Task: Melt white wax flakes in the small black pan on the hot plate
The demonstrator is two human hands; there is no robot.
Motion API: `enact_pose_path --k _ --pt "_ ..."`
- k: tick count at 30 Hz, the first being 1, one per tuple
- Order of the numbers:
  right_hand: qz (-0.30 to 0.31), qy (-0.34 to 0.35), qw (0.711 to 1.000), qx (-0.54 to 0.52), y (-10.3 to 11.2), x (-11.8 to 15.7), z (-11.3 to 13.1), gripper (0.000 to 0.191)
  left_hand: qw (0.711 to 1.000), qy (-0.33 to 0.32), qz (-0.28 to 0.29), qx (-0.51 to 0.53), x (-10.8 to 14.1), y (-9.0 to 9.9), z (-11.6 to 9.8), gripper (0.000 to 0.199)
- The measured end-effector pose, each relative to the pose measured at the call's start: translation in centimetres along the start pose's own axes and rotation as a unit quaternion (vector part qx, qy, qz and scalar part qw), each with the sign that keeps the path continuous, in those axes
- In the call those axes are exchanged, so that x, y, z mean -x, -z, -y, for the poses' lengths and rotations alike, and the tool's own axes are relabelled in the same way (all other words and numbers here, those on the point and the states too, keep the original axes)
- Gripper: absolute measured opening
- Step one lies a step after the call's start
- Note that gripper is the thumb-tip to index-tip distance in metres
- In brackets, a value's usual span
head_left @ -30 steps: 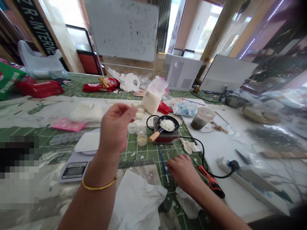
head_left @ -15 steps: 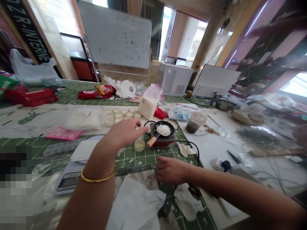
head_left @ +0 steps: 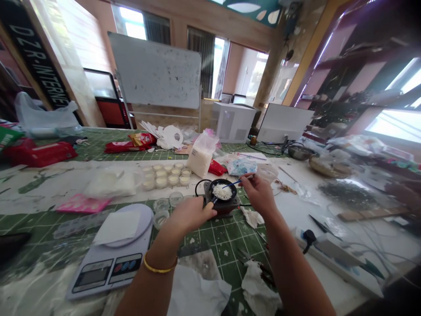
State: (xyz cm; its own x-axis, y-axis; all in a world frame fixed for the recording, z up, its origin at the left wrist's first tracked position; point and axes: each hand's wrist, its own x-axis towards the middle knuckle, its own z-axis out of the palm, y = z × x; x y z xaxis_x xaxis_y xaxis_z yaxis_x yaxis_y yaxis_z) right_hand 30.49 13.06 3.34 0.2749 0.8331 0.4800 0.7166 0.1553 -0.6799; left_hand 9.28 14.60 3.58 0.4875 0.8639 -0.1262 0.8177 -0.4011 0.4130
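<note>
A small black pan (head_left: 234,189) with white granules (head_left: 222,192) in it rests on a compact hot plate (head_left: 226,209). Closed around the pan's wooden handle (head_left: 209,205) is my left hand (head_left: 190,215), a gold bangle on its wrist. My right hand (head_left: 259,193) pinches a thin blue stick (head_left: 233,183), whose tip reaches into the granules from the right. Just left of the pan stand a few small glass cups (head_left: 176,199), partly beside my left hand. A bag of white granules (head_left: 200,157) stands upright behind the pan.
Several filled cups (head_left: 161,182) stand behind the glass cups. On the left lie a kitchen scale (head_left: 112,259) and a pink packet (head_left: 83,203). Tissues (head_left: 258,285) and pliers (head_left: 245,255) lie in front; a power strip (head_left: 345,267) and cables are at the right.
My left hand has moved down onto the pan handle. My right hand has risen from the mat to the pan's right side, now with the blue stick. The view has tilted up somewhat.
</note>
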Motion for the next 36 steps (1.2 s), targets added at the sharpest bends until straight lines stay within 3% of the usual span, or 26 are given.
enact_pose_path --k 5,10,15,18,21,25,31,36 --pt "0.012 -0.014 0.992 0.128 -1.2 -0.6 0.1 0.024 1.000 0.001 0.019 -0.022 -0.1 0.5 0.0 0.030" --pt "0.052 0.022 0.992 0.115 -1.0 0.0 0.2 0.023 0.999 0.003 0.020 -0.034 -0.3 0.6 0.1 0.032" --pt "0.051 0.022 0.984 0.172 -0.3 0.0 1.1 0.022 0.999 -0.001 0.022 -0.046 -0.7 0.1 0.2 0.033" --pt "0.102 0.054 0.976 0.183 -0.2 -0.8 2.2 0.021 0.998 -0.004 0.024 -0.066 -1.0 -0.3 0.2 0.031" --pt "0.119 0.036 0.971 0.206 -0.7 -2.2 2.8 0.020 0.996 -0.002 0.032 -0.081 -1.2 -0.6 0.2 0.031" --pt "0.102 -0.008 0.975 0.197 -1.0 -3.1 2.5 0.018 0.996 0.005 0.036 -0.076 -1.4 -0.5 0.3 0.039" --pt "0.086 -0.001 0.980 0.178 -0.5 -2.8 2.1 0.019 0.998 0.007 0.041 -0.048 -1.4 -0.4 0.4 0.042" --pt "0.097 0.003 0.978 0.186 -1.1 -4.8 2.4 0.017 0.998 0.008 0.040 -0.051 -1.7 -0.6 0.7 0.044"
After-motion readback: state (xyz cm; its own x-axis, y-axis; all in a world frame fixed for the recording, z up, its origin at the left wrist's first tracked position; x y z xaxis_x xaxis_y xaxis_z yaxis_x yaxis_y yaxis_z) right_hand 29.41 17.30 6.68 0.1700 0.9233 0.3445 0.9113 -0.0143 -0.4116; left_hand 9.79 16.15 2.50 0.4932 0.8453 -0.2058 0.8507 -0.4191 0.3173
